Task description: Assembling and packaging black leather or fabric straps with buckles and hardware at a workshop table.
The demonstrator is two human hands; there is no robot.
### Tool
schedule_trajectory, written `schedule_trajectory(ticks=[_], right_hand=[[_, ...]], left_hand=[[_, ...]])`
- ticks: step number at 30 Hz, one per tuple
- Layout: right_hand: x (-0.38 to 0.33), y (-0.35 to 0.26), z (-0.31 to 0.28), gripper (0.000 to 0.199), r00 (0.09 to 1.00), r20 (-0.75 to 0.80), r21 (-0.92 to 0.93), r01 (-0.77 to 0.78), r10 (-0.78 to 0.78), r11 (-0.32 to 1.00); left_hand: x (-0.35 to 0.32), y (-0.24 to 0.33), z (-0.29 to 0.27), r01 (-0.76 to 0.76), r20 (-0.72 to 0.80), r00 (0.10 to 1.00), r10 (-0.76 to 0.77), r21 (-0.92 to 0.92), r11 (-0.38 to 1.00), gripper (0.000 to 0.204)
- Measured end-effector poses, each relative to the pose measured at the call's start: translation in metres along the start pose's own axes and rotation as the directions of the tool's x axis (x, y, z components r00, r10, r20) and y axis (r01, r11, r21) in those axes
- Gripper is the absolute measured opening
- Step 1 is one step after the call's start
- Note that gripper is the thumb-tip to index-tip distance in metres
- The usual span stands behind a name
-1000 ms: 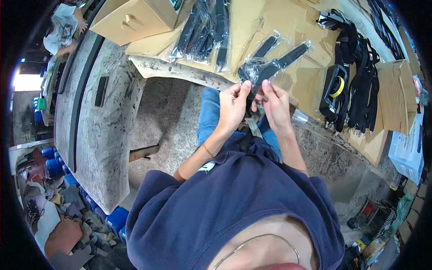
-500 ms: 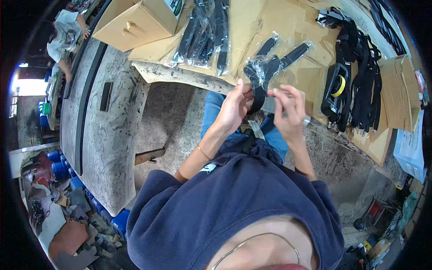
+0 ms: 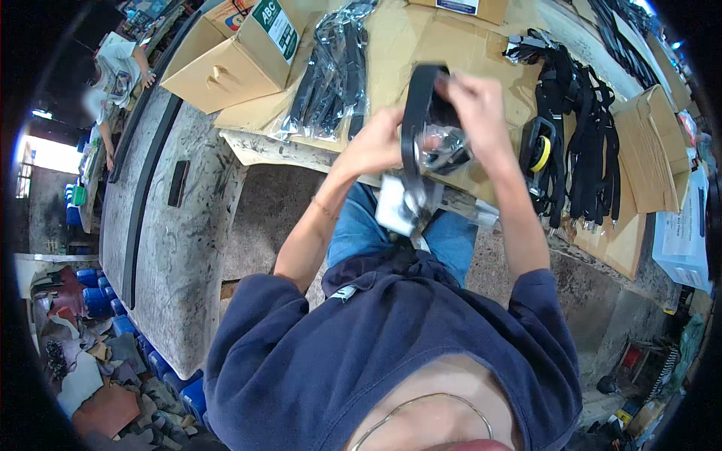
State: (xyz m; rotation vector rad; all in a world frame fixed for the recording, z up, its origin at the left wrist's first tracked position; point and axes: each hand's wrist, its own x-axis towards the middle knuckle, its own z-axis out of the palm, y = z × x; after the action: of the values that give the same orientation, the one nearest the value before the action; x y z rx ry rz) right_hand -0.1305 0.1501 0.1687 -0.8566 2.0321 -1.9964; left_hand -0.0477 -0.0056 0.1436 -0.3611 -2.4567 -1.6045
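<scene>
A black belt-like strap (image 3: 410, 139) stands up between my hands, bent over at its top. My left hand (image 3: 376, 143) is closed on its left side, the fingertips partly hidden behind it. My right hand (image 3: 481, 113) grips the upper bend, slightly blurred by motion. Crumpled clear plastic (image 3: 449, 150) shows between the hands, below the bend. A white piece, perhaps a tag (image 3: 395, 207), hangs under the strap above my lap, smeared by motion. Left of my hands, several black straps in clear plastic sleeves (image 3: 331, 75) lie on the cardboard-covered table (image 3: 459, 45).
To the right lie bundled black straps (image 3: 594, 158) and a black tool with a yellow ring (image 3: 540, 152). An open carton (image 3: 226, 71) stands at the back left, another (image 3: 650, 150) at the right. A grey worktable (image 3: 180, 240) fills the left. Another person (image 3: 120, 71) is at the far left.
Both hands have risen and moved farther over the table, lifting the strap from the table's edge. It now stands bent between them, and the white piece has come into view below.
</scene>
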Motion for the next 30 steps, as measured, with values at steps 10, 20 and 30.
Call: schedule_trajectory(ticks=[10, 20, 30], right_hand=[[0.004, -0.003, -0.045, 0.032, 0.981, 0.142, -0.117, 0.153, -0.136, 0.981], [0.013, -0.02, -0.05, 0.023, 0.964, 0.265, -0.14, 0.056, -0.018, 0.989], [0.006, -0.03, -0.046, 0.015, 0.949, 0.293, -0.402, 0.235, -0.118, 0.885]], left_hand=[[0.033, 0.004, 0.008, 0.161, -0.078, 0.975, -0.208, -0.399, 0.903, 0.015], [0.037, 0.008, 0.011, 0.16, -0.117, 0.966, -0.231, -0.434, 0.887, 0.02], [0.037, 0.013, 0.002, 0.184, -0.083, 0.969, -0.233, -0.388, 0.903, 0.015]])
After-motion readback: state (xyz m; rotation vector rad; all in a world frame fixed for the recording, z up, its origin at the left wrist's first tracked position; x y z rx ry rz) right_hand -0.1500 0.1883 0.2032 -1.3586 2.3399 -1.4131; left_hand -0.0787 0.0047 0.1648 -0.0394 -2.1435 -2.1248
